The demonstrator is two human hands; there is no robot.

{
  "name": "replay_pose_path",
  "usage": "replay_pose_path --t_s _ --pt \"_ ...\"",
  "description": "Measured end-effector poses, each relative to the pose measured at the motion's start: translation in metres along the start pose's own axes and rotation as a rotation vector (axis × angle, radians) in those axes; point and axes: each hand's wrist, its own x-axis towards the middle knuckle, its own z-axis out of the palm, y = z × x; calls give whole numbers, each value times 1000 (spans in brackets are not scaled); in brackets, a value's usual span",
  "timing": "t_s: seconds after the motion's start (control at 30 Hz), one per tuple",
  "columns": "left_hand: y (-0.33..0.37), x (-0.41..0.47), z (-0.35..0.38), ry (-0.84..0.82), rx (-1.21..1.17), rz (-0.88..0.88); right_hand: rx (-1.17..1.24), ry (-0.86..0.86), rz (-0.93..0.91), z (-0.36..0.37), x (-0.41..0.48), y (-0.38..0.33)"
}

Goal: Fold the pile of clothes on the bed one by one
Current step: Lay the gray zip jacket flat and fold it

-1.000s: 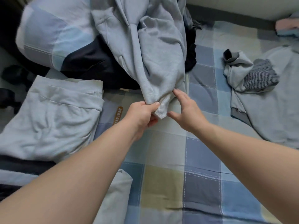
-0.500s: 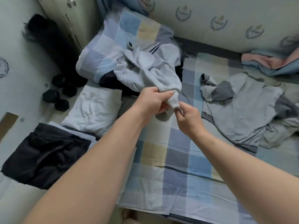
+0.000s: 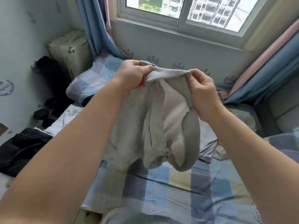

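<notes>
Garment (image 3: 153, 126) lifted — left hand (image 3: 134, 75), right hand (image 3: 202, 94) gripping.

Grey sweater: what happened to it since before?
The left hand and right hand lifted the grey sweater high; it now hangs above the bed. The right hand, first only touching, now pinches its ribbed edge too. The black clothes stayed put.

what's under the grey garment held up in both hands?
The grey garment hangs from the left hand and right hand over the checked bedsheet, which shows below its hem. Whatever lies on the bed directly behind it is covered.
</notes>
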Motion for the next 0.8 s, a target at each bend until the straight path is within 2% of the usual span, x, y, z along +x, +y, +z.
replay_pose_path --t_s 0.1,0.17,0.23,0.27,0.43,0.6,0.67,0.8 --pt "7 -32 37 -19 32 82 36 -42 26 -39 -13 -30" --pt "4 -53 59 -211 -33 116 31 -77 47 -57 -22 -42" --pt "-2 -72 81 -426 3 133 -9 -94 45 -71 -31 -46" --pt "-3 -80 95 -471 32 139 -28 -80 34 -82 -36 -48" --pt "2 -101 140 -467 36 180 1 17 44 -129 -54 -48" --pt "30 -112 173 -493 66 263 93 -151 107 -184 -82 -37" --pt "43 -116 185 -493 90 285 30 -176 113 -199 -92 -27" --pt "65 -116 199 -466 101 308 -249 -218 137 -224 -101 6"
